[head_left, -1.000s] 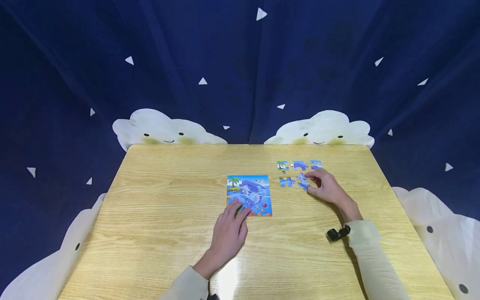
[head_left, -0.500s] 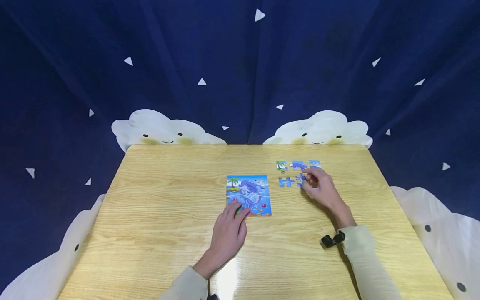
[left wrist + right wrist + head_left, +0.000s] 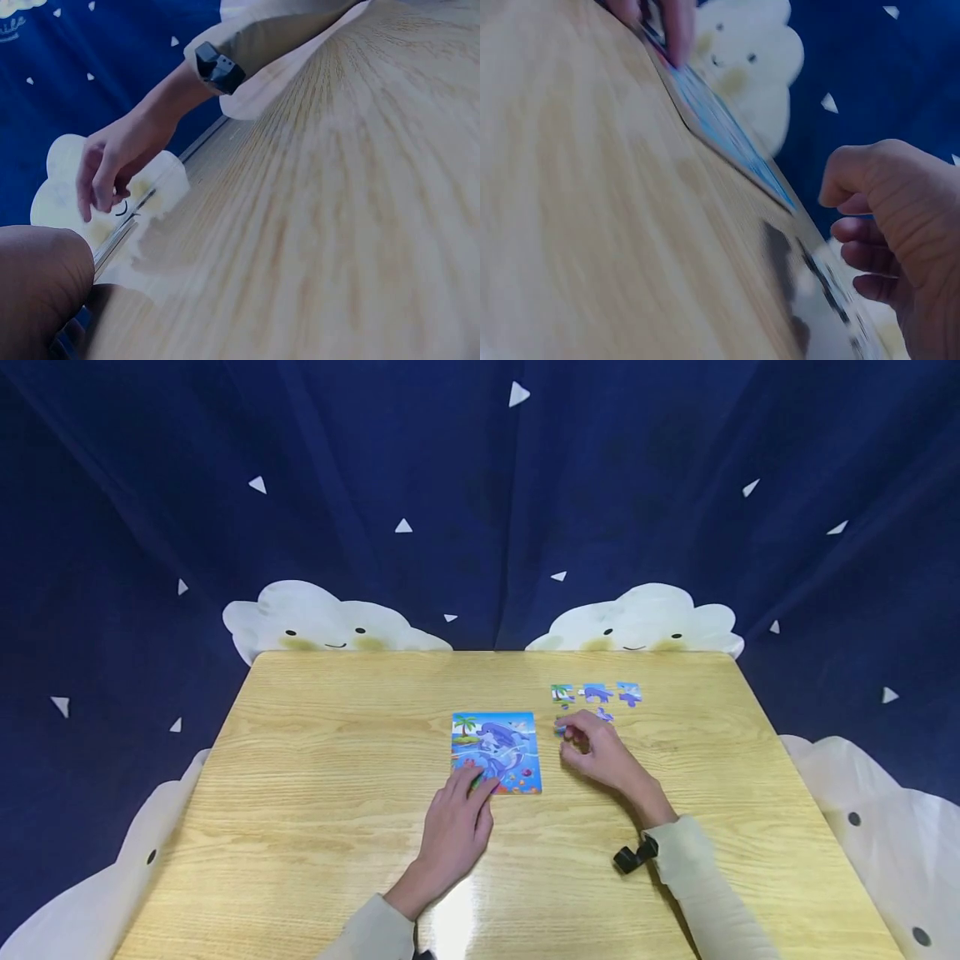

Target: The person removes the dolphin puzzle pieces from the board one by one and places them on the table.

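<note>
Relaxed, the left hand [image 3: 454,828] rests on the dolphin picture [image 3: 504,742] at six o'clock; the right hand [image 3: 602,758], half-open and empty, has moved toward nine o'clock across the puzzle pieces [image 3: 597,694].

Head view: bright, mostly clear, white glare on my pale wood-grain table [image 3: 315,835] near the bottom, soft shadow along my beige right sleeve [image 3: 708,881]. Wrist views dimmer, bluish. Left: my bare left hand [image 3: 41,292] is dark. Right: table grain blurred, flat blue dolphin picture [image 3: 720,131] smeared.
</note>
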`<state>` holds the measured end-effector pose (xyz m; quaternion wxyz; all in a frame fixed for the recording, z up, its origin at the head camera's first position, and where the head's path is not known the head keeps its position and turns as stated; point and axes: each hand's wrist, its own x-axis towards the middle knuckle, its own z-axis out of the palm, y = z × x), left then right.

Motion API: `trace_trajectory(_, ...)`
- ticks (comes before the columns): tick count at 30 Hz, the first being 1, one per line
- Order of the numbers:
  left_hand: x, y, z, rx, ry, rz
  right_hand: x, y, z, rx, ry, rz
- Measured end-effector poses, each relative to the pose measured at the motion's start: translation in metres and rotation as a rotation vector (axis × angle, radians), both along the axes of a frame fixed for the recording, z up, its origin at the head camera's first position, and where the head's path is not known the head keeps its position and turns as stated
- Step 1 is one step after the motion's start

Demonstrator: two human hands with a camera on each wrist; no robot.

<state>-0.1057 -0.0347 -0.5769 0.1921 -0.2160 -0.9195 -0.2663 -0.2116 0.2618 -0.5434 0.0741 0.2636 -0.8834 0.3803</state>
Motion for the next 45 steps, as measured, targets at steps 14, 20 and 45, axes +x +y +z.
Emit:
trace_trajectory(14,0.0,-0.001,-0.001,-0.011,0.0,-0.014,-0.002,-0.051,-0.001,0.226,-0.078,0.126)
trace_trajectory(20,-0.001,-0.001,0.001,-0.01,-0.013,-0.013,-0.008,-0.055,0.002,0.272,-0.117,0.128)
trace_trajectory(45,0.0,0.0,-0.003,-0.024,0.009,-0.002,-0.008,-0.058,-0.01,0.269,-0.129,0.091)
